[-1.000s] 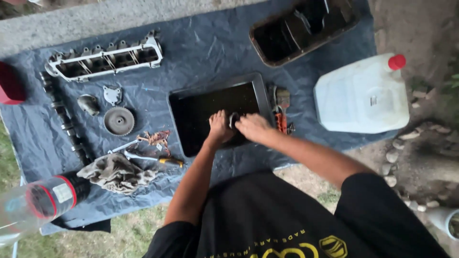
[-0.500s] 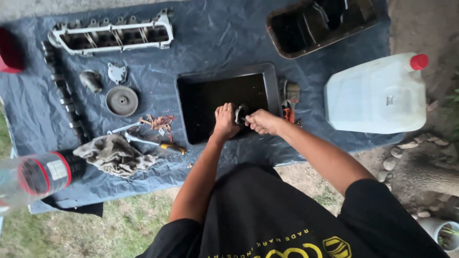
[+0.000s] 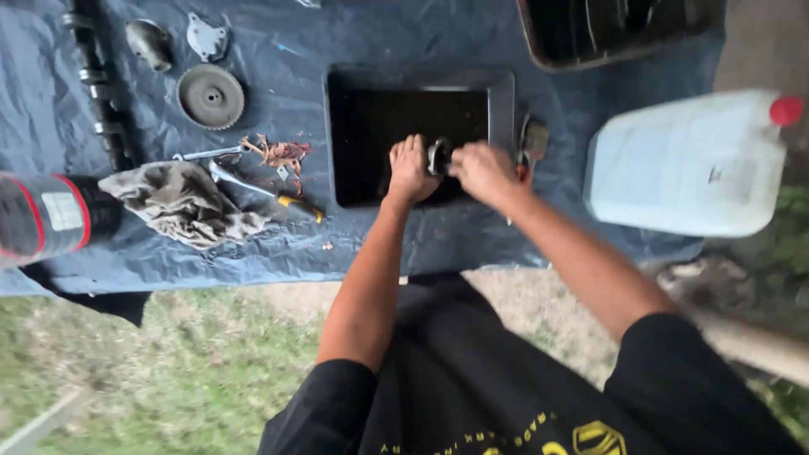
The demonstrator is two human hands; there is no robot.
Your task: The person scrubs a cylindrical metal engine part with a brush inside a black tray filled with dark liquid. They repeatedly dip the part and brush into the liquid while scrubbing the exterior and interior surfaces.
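On the blue tarp (image 3: 472,244) spread over the ground, a white plastic jerrycan (image 3: 683,164) lies well to the right; a black rectangular tray (image 3: 503,101) sits in the middle; a crumpled rag (image 3: 181,202) lies to the left, a toothed gear (image 3: 211,96) above it; over the tray's near edge the left hand (image 3: 410,171) and right hand (image 3: 482,171) both clench around a small dark metal part (image 3: 439,156) held between them; wet fingers could slip, dropping the part into the tray and splashing whatever dark liquid it seems to hold.
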